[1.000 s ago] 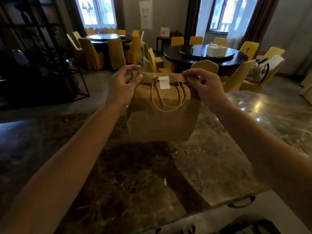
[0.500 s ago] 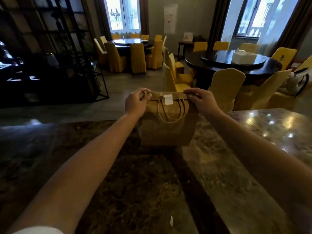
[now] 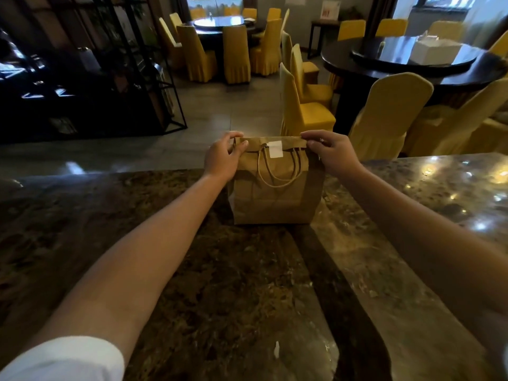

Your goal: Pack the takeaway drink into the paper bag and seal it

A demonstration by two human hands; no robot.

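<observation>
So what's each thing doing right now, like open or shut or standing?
Bag: upright on the counter, top folded shut.
Sticker: stuck over the fold.
Handles: hanging down the front.
Left hand: pinching the bag's top left corner.
Right hand: pinching the top right corner.

Paper bag (image 3: pixel 276 199) upright on the counter (image 3: pixel 247 284), toward its far edge, top folded over. Sticker (image 3: pixel 275 149) on the fold at the middle, handles (image 3: pixel 277 171) hanging down the near face below it. Left hand (image 3: pixel 222 158) pinching the fold's left corner, right hand (image 3: pixel 334 154) pinching the right corner. Chairs (image 3: pixel 302 105) behind the bag, beyond the counter; round table (image 3: pixel 412 64) farther back to the right, box (image 3: pixel 437 52) on it. Shelf (image 3: pixel 90 78) at far left.
</observation>
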